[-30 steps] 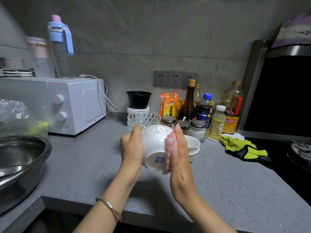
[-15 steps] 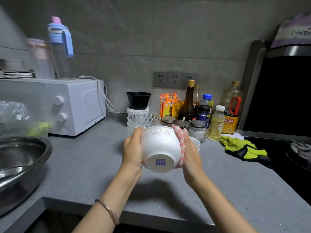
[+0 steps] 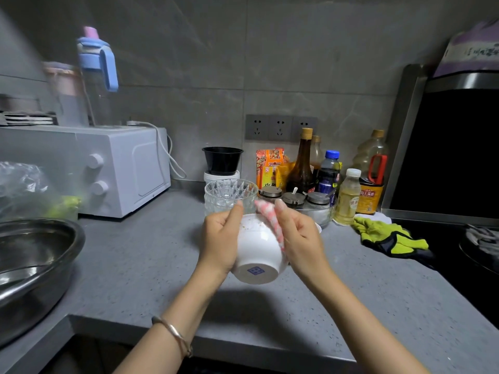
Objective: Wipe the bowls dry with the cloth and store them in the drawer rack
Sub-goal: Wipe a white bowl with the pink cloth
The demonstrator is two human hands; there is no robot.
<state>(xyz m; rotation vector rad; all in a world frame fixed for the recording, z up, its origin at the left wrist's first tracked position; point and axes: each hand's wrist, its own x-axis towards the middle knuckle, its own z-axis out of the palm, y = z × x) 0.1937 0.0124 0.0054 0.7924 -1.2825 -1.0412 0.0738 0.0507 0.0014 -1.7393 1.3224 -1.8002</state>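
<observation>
Left hand [image 3: 220, 238] grips bowl [image 3: 256, 247] tilted above counter [image 3: 162, 252], right hand [image 3: 299, 238] pinches cloth [image 3: 270, 217] over its rim, fingers probably inside; wet glaze could slip, drop, chip.

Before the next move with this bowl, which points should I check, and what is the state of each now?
1. Left hand grips the white bowl: ok.
2. Right hand presses the pink cloth on the bowl's wall: ok.
3. Bowl fully dry: cannot tell.
4. Drawer rack in view: not ok.
5. Bowl lifted off the counter: ok.
</observation>
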